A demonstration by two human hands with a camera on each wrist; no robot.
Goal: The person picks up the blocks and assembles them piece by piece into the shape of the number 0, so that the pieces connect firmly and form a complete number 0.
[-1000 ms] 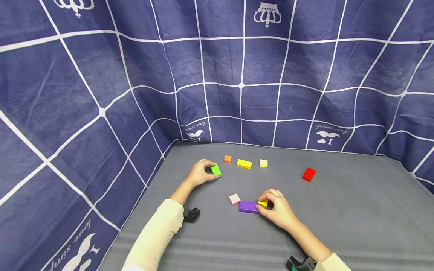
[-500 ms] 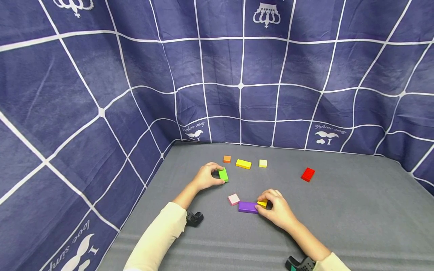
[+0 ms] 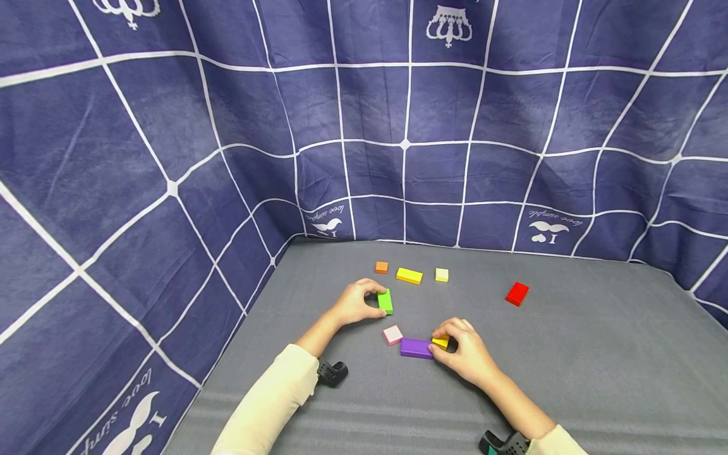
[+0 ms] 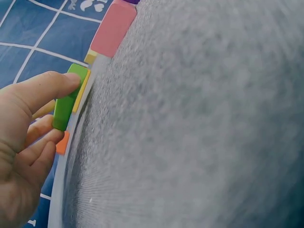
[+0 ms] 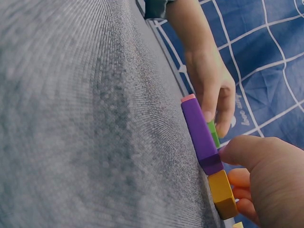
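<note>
My left hand (image 3: 358, 302) pinches a green block (image 3: 385, 302) between thumb and fingertips, above the pink block. In the left wrist view the thumb lies on one end of the green block (image 4: 71, 97) and fingers on the other. My right hand (image 3: 465, 349) grips a small orange-yellow block (image 3: 440, 341), partly hidden by the fingers. That block sits at the right end of a long purple block (image 3: 416, 348), and the right thumb lies close to this end. A pink block (image 3: 392, 335) stands at the purple block's left end.
Toward the back of the grey table (image 3: 597, 354) lie an orange block (image 3: 382, 267), a yellow block (image 3: 409, 275) and a pale yellow block (image 3: 442, 275). A red block (image 3: 517, 294) lies farther right. A blue checked curtain (image 3: 370, 126) bounds the back and left.
The left hand has moved right and nearer with the green block, which has turned slightly. The right hand and the other blocks have stayed in place.
</note>
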